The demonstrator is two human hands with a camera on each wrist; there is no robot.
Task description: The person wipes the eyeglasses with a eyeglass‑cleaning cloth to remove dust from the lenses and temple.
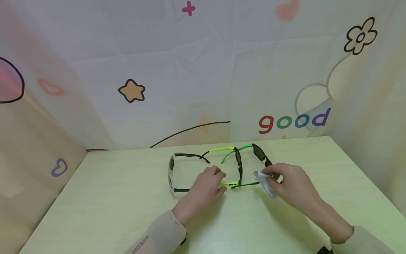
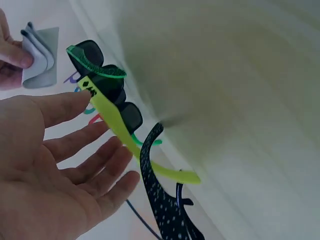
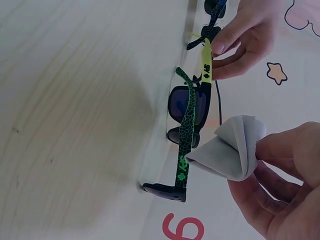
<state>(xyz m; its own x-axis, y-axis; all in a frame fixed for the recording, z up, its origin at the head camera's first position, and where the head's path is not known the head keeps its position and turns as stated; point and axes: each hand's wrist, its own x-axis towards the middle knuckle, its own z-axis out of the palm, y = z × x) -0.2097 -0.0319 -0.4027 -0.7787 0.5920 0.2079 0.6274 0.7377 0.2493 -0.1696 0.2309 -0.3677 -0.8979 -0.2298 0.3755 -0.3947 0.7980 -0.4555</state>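
Observation:
My left hand (image 1: pixel 205 183) is over the middle sunglasses (image 1: pixel 238 157), black in front with yellow temples. Its fingers are loosely bent, and thumb and fingertips lie right at the near yellow temple (image 2: pixel 112 117). Between thumb and fingers my right hand (image 1: pixel 295 185) pinches a folded pale grey cloth (image 3: pixel 235 147), held up beside the right-hand sunglasses (image 1: pixel 259 152), which have patterned green temples. On the left stand clear-fronted sunglasses (image 1: pixel 171 165) with speckled black temples (image 2: pixel 155 195). All three pairs have their temples unfolded, and the temples overlap from pair to pair in the head view.
The pairs stand in a row on a pale wood-grain table (image 1: pixel 95 211). Behind it hangs a white curtain (image 1: pixel 190 88) printed with a star, a flower and the word "good". Curtain cloth also borders the table on both sides.

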